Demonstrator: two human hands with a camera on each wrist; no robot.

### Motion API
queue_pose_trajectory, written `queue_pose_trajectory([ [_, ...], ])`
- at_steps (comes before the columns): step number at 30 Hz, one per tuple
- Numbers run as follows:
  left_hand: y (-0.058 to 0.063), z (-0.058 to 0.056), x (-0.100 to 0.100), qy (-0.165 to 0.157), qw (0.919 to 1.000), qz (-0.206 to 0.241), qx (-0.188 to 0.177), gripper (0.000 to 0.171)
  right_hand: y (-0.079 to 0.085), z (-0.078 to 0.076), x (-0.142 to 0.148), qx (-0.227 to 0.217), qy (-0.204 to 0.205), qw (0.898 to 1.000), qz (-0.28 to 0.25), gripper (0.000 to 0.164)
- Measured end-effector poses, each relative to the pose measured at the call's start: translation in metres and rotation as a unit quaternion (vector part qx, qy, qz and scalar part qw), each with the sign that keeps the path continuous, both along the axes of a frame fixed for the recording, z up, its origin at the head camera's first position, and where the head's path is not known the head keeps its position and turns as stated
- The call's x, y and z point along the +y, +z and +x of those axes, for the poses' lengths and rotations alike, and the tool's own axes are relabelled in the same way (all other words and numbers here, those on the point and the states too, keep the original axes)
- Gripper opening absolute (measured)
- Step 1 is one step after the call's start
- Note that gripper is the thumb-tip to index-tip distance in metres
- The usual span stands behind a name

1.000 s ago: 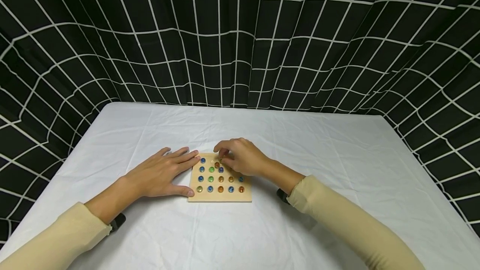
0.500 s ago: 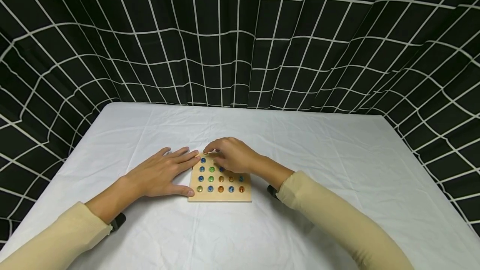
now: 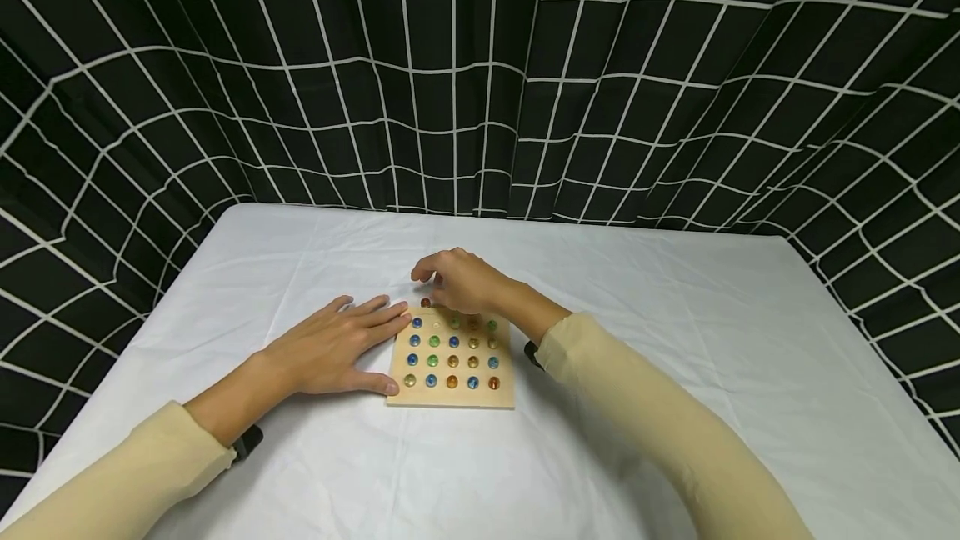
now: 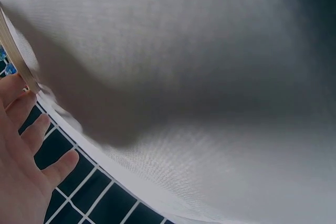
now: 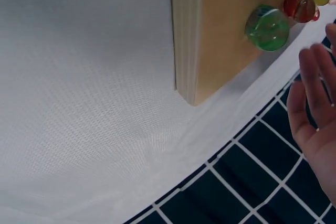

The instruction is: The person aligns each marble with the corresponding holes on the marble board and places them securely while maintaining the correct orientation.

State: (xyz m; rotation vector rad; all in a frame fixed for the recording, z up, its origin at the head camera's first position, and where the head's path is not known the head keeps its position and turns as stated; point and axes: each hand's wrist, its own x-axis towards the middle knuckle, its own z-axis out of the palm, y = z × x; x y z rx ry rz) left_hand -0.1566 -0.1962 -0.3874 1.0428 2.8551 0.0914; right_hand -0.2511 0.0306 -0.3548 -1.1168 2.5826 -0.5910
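A flat wooden board (image 3: 450, 398) with rows of colored glass marbles (image 3: 453, 342) lies on the white cloth. One hollow in its back row, second from the left, looks bare. My left hand (image 3: 326, 348) rests with spread fingers at the board's left side, index fingertip and thumb touching its edge. Just beyond the back edge sits a reddish marble (image 3: 426, 302). Over that edge hovers my right hand (image 3: 468, 282), its fingers loosely bent, and no marble shows between them. The right wrist view shows those fingers (image 5: 310, 72) apart from the board, their tips partly cut off.
White cloth (image 3: 637, 340) covers the table on all sides of the board. Behind the table hangs a black curtain (image 3: 480, 90) with a white grid. Each wrist carries a dark camera, such as the left one (image 3: 247, 442).
The reddish marble has gone from the board's back row to beyond the back edge. My right hand has moved leftward and away from me, then lifted off it. My left hand stays at the board.
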Motion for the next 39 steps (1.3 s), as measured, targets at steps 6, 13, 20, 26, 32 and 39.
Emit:
queue_pose_trajectory([
  [6, 0.0, 0.0, 0.0, -0.002, 1.0, -0.001, 0.003, 0.099, -0.003, -0.004, 0.0, -0.017, 0.024, 1.0, -0.005, 0.031],
  [13, 0.001, 0.0, 0.0, -0.004, 1.0, -0.002, 0.006, 0.099, -0.005, -0.004, 0.0, -0.031, 0.026, 0.999, 0.003, 0.03],
  [20, 0.0, 0.0, 0.0, -0.003, 1.0, -0.004, 0.005, 0.099, -0.007, -0.004, -0.003, -0.027, 0.026, 0.999, 0.017, 0.03],
  [26, 0.0, 0.0, -0.002, -0.001, 1.0, 0.0, 0.004, 0.099, -0.006, -0.006, -0.006, -0.013, 0.027, 0.999, 0.039, 0.028],
  [32, -0.001, -0.001, -0.001, 0.0, 1.0, 0.004, 0.001, 0.099, -0.008, -0.009, -0.006, -0.008, 0.031, 0.999, 0.042, 0.027],
  [39, -0.002, -0.002, -0.001, 0.001, 1.0, 0.007, -0.001, 0.1, -0.009, -0.011, -0.006, -0.004, 0.043, 0.998, 0.034, 0.027],
])
